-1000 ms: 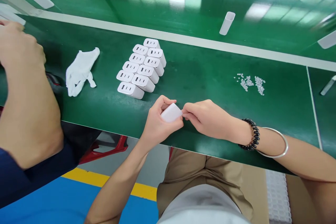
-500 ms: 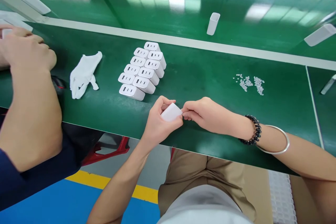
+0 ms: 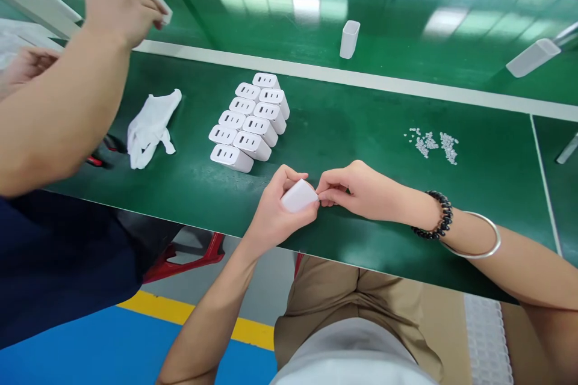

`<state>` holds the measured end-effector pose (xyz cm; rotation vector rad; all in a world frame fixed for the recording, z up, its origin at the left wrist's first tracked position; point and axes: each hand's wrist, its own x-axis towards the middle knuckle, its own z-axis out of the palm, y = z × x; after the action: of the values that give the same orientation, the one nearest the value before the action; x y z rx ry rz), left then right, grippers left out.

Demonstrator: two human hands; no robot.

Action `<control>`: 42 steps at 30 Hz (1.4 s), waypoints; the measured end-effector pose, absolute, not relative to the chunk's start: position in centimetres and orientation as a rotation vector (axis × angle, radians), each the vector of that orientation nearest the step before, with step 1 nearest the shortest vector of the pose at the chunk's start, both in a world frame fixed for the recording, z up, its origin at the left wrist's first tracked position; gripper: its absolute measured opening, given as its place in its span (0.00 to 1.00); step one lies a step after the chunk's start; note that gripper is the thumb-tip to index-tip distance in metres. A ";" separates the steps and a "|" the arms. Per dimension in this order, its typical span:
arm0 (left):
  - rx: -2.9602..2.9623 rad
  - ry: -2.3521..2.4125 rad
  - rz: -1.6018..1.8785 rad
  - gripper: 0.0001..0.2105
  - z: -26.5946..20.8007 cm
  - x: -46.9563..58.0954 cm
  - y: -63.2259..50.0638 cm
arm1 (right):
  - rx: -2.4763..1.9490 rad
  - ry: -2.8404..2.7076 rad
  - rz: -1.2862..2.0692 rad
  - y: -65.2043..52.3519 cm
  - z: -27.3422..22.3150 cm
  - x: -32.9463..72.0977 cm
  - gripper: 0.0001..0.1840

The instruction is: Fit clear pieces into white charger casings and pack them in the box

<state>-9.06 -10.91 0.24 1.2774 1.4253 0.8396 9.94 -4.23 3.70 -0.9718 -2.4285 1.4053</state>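
Note:
My left hand (image 3: 282, 207) is wrapped round a white charger (image 3: 299, 195), thumb along its near side and fingers behind. One smooth face of it shows toward me. At the charger's right end, my right hand (image 3: 345, 189) pinches with thumb and forefinger; whatever lies between those fingertips is too small to make out. To the left of my hands, several white chargers (image 3: 232, 157) stand in two slanting rows, port faces up. Two small heaps of tiny translucent pieces (image 3: 448, 147) lie on the green table beyond my right forearm.
White open-ended housings (image 3: 349, 40) lie on the green belt (image 3: 271, 18) past the pale rail (image 3: 307, 70). A crumpled white glove (image 3: 151, 126) lies left of the chargers. At far left a co-worker's arm (image 3: 58, 114) reaches over the table, near a red-and-black tool (image 3: 94, 160).
The co-worker's hand has lifted and moved out over the belt, holding a white piece. Housings on the belt have shifted left. My two hands keep the same hold on the charger.

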 end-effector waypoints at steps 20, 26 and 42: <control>1.219 1.430 0.831 0.21 0.2 -9.2 -10.9 | -1.043 -2.732 1.031 -6.0 3.6 9.3 0.11; 1.186 1.436 0.834 0.21 0.3 -9.1 -11.0 | -0.985 -2.608 1.234 -5.3 4.2 9.7 0.10; 1.249 1.411 0.800 0.20 0.6 -9.3 -11.0 | -1.033 -2.690 1.163 -5.5 4.2 9.4 0.09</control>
<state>-9.26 -11.00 0.62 1.2492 1.4113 0.7998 9.40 -5.53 4.17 -1.0327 -2.6900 1.1632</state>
